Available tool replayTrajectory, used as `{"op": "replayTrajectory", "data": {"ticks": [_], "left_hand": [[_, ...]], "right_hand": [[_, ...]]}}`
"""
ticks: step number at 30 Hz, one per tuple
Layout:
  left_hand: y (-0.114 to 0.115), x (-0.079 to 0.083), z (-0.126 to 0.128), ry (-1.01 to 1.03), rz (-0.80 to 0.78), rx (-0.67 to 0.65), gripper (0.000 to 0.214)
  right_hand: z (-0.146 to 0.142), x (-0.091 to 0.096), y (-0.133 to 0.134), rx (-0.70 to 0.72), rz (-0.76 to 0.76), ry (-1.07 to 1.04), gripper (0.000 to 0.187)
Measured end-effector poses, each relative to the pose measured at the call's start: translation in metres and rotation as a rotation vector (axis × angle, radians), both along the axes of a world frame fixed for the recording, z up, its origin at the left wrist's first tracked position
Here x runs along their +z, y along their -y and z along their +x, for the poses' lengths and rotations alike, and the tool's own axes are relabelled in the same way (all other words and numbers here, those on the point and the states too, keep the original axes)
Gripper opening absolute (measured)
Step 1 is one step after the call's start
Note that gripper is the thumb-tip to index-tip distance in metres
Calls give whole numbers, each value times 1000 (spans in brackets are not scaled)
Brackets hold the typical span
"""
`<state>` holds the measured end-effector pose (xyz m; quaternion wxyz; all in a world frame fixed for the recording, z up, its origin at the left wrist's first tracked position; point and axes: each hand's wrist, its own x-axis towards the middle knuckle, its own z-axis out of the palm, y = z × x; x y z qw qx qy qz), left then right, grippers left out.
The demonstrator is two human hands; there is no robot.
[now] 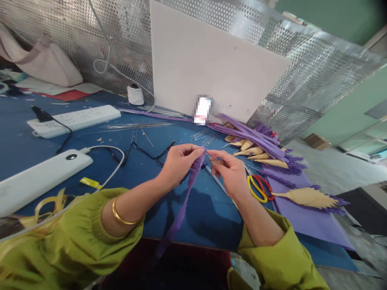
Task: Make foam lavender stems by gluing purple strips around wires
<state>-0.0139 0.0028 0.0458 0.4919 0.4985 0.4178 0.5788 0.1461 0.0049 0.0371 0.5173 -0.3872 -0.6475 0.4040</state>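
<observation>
A long purple paper strip [184, 201] with a ruffled edge hangs down past the table's front edge. My left hand [181, 161] is closed, pinching its upper end between thumb and forefinger. Close beside it, my right hand [229, 169] is closed too, its fingertips almost touching the left ones. What looks like a thin wire [209, 156] is pinched there, mostly hidden by the fingers. Right of my right hand lie scissors [256, 188] with yellow and red handles. Loose thin wires [205, 137] are scattered behind my hands.
Purple strips [248, 135] and paper-wrapped purple flowers [311, 196] lie at the right, partly on purple sheets [314, 225]. At the left are a power strip [81, 120], a white power bank [45, 179] and cables. A phone [202, 109] leans against a white board [211, 60].
</observation>
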Motion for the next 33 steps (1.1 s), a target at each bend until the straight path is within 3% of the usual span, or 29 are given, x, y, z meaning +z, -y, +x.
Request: {"op": "replayTrajectory", "data": {"ticks": [7, 13, 19, 27, 33], "left_hand": [[0, 0, 0, 115, -123, -93, 25], [3, 4, 0, -8, -45, -48, 22], [2, 3, -1, -99, 31, 6, 20], [-1, 0, -3, 143, -156, -133, 25], [-1, 4, -4, 145, -227, -141, 15]], "right_hand": [[2, 2, 3, -32, 186, 223, 26], [5, 3, 5, -75, 285, 318, 30], [6, 4, 5, -141, 491, 510, 37], [3, -1, 9, -305, 697, 725, 44], [2, -1, 11, -373, 744, 792, 45]]}}
